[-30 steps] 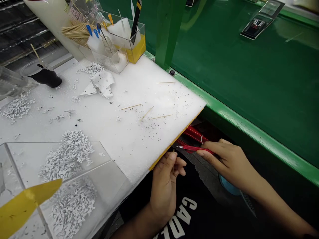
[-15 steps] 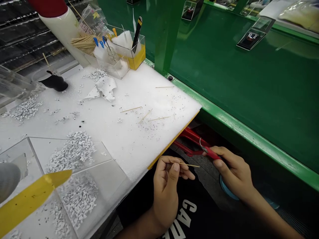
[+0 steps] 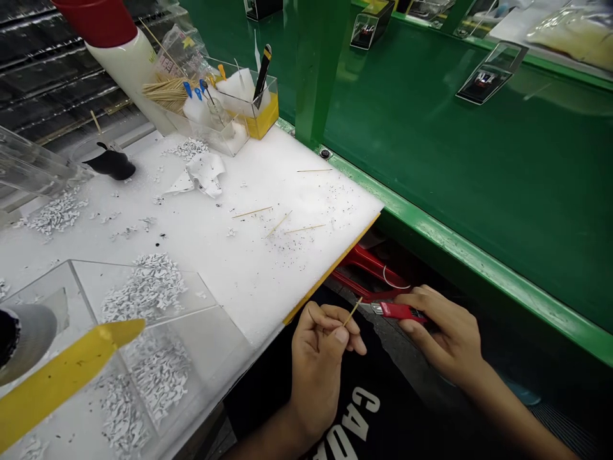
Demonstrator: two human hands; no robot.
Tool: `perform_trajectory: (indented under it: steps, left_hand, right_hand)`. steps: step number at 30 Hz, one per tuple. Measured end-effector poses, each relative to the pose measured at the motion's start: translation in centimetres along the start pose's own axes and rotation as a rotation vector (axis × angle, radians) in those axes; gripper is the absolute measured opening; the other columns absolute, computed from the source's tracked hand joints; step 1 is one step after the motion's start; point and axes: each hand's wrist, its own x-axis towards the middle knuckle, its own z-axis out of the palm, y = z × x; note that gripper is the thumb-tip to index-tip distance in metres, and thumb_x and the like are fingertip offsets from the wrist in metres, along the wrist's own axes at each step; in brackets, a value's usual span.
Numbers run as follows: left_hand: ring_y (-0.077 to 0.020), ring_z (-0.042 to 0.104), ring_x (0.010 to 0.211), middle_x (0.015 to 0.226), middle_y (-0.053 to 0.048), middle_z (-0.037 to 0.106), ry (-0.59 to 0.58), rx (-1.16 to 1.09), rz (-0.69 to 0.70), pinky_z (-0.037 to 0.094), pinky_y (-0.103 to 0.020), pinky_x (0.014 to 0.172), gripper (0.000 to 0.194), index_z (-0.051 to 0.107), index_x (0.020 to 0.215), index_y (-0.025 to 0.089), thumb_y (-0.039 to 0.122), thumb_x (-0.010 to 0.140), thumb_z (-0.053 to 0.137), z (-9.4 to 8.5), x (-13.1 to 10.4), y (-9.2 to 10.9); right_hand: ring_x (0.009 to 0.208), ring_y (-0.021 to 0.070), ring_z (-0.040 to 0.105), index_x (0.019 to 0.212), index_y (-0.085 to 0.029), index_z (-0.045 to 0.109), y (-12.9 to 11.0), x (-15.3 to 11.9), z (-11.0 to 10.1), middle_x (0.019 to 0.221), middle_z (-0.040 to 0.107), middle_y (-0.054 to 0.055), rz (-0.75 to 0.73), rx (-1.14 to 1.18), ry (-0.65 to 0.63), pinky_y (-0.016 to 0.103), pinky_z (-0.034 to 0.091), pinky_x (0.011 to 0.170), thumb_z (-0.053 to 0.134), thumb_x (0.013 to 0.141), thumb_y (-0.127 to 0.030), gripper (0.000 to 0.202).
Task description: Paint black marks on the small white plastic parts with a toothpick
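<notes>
My left hand [image 3: 320,358] pinches a thin wooden stick [image 3: 353,312] between thumb and fingers, its tip pointing up and to the right. In my right hand [image 3: 445,329] is a red utility knife [image 3: 397,311], gripped with its blade directed left. The blade's end lies at or very near the stick's tip; whether they touch I cannot tell. Both hands are over my lap, just off the table's corner. Several similar sticks [image 3: 252,212] lie on the white foam tabletop [image 3: 258,275] among small dark specks.
Behind the table edge runs a green conveyor belt [image 3: 407,128] carrying clear display cases [image 3: 491,73]. A clear bin [image 3: 220,338] with small white pieces stands at the left front. Farther back are a tool holder [image 3: 263,118], bundled sticks [image 3: 167,92] and crumpled paper [image 3: 205,172].
The knife has turned in my right hand, so its blade now points left toward the stick. The stick has swung from nearly level to slanting upward. The camera view has shifted slightly.
</notes>
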Motion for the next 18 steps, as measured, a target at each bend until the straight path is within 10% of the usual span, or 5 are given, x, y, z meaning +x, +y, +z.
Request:
perform_trajectory:
  steps: [18]
  left_hand:
    - [-0.0100, 0.060, 0.060, 0.077, 0.001, 0.070, 0.102, 0.018, -0.008, 0.053, -0.024, 0.065, 0.032, 0.061, 0.073, 0.019, 0.027, 0.081, 0.091, -1.1, 0.2, -0.7]
  right_hand:
    - [0.070, 0.0093, 0.061, 0.109, -0.018, 0.067, 1.2, 0.3, 0.4, 0.091, 0.067, 0.000, 0.083, -0.208, 0.074, 0.023, 0.055, 0.064, 0.060, 0.107, -0.035, 0.019]
